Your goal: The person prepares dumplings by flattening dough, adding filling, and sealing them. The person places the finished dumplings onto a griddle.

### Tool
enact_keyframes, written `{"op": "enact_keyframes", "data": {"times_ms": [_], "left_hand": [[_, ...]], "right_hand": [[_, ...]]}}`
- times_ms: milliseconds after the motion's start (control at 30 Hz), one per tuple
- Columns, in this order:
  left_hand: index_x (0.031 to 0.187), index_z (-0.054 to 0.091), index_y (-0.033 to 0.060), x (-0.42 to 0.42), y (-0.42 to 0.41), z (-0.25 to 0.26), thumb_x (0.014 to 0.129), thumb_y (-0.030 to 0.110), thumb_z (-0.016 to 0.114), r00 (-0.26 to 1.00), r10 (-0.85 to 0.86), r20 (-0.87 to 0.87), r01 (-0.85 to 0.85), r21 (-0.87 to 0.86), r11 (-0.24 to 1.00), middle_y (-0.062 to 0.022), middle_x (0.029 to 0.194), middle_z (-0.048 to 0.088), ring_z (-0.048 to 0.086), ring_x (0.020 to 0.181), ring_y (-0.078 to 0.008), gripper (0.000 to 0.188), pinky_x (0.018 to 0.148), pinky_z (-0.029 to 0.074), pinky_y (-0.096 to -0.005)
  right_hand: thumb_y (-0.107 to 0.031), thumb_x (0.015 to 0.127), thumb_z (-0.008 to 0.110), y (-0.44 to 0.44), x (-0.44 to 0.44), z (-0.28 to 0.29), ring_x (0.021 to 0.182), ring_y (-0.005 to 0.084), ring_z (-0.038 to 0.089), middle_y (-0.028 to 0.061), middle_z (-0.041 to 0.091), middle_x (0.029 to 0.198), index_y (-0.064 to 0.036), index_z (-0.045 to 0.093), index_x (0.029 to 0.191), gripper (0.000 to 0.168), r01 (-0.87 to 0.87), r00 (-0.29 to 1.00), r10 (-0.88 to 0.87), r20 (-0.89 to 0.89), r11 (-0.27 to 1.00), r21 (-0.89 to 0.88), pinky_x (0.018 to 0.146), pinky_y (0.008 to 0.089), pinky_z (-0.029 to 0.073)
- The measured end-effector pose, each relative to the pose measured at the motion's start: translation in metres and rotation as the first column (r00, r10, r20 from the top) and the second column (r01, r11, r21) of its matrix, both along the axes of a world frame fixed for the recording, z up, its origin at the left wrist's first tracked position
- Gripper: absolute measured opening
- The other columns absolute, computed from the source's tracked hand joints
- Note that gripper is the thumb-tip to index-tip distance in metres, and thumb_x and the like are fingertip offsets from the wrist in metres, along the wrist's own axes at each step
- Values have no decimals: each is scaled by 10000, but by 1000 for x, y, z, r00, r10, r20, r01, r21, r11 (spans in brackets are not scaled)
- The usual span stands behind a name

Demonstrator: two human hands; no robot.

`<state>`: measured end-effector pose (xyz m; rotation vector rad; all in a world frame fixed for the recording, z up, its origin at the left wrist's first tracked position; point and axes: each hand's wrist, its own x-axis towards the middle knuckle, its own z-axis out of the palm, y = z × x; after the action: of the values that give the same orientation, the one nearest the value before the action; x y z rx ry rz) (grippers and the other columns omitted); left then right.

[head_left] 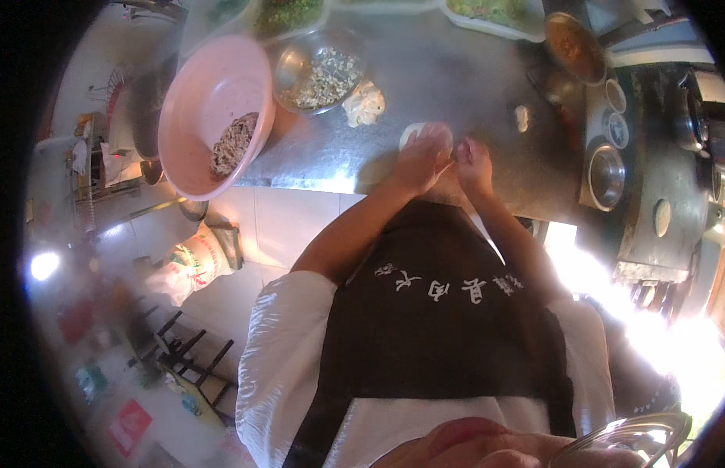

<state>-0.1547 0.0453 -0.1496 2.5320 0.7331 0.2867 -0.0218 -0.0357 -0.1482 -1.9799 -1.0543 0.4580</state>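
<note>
Flat over a pale round of dough (410, 133) lies my left hand (422, 157), its fingers reaching across to the far side. The dough rests on the metal worktop (450, 64) near its front edge, partly hidden by the hand. Close beside it on the right, my right hand (475, 167) is curled into a loose fist near the left thumb. Nothing shows in that fist, though its inside is hidden. A soft lump of dough (363, 105) sits to the left, against a steel bowl (292, 67) of chopped pale filling. A small dough piece (522, 119) lies to the right.
A large pink basin (213, 76) with a dark minced mixture overhangs the worktop's left front edge. White trays (485, 23) of green food line the back. Right are a brown-filled bowl (575, 50), a steel bowl (606, 177) and a dark griddle (649, 228) bearing one flatbread (662, 217).
</note>
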Motion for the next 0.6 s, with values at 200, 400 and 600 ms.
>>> {"op": "enact_keyframes", "data": {"times_ms": [200, 400, 600], "left_hand": [[1344, 420, 0, -10, -1, 1, 885, 363, 567, 986, 2, 167, -53, 300, 952, -204, 1453, 319, 358, 1314, -370, 603, 1084, 275, -466], [1264, 526, 13, -10, 24, -44, 971, 191, 478, 407, 835, 369, 208, -928, 309, -155, 1255, 555, 501, 1192, -217, 346, 1009, 384, -334], [1221, 498, -12, -69, 30, -35, 968, 308, 455, 259, 922, 288, 210, -948, 238, -118, 1094, 585, 580, 979, -235, 410, 924, 471, -386]], "right_hand": [[-217, 814, 580, 6, 7, -15, 798, 383, 623, 197, 649, 852, -13, 649, 923, 241, 9, 1000, -3, 22, 966, -259, 724, 451, 494], [-194, 647, 741, 46, -17, -3, 687, 255, 645, 118, 645, 712, -58, 643, 771, 209, -128, 988, 92, -120, 935, -331, 620, 370, 489], [5, 698, 676, 53, -42, 64, 724, 132, 568, 33, 589, 845, -40, 536, 832, 199, -514, 412, 409, -814, 842, 163, 675, 301, 479]]}}
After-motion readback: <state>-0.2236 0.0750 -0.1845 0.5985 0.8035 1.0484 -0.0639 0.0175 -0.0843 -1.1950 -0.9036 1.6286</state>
